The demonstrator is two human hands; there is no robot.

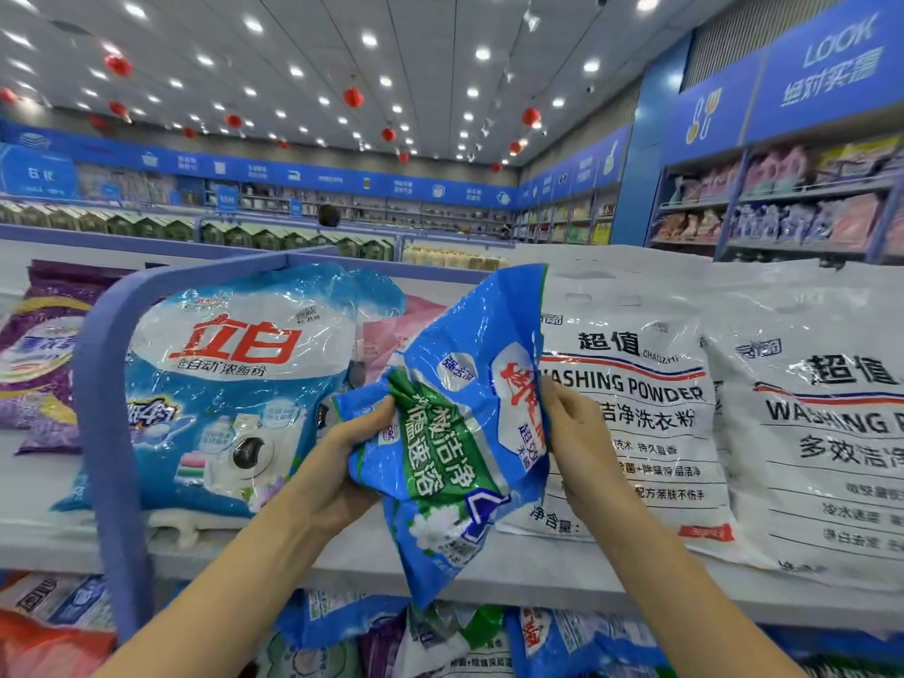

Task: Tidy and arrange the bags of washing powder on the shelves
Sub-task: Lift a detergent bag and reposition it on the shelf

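I hold a crumpled blue and green bag of washing powder [455,433] in the air in front of the top shelf [489,565]. My left hand [352,447] grips its left edge, fingers curled into the plastic. On the bag's right edge my right hand [570,423] pinches the plastic. A light blue bag with red characters [225,384] lies on the shelf to the left. To the right lie two large white bags: one just behind my right hand [636,403], the other at the far right [822,433].
A purple bag [39,364] lies at the far left, a pink bag [391,330] behind the held one. A blue rounded shelf frame [105,384] stands in front of the light blue bag. More bags [440,638] fill the lower shelf. Other aisles stretch behind.
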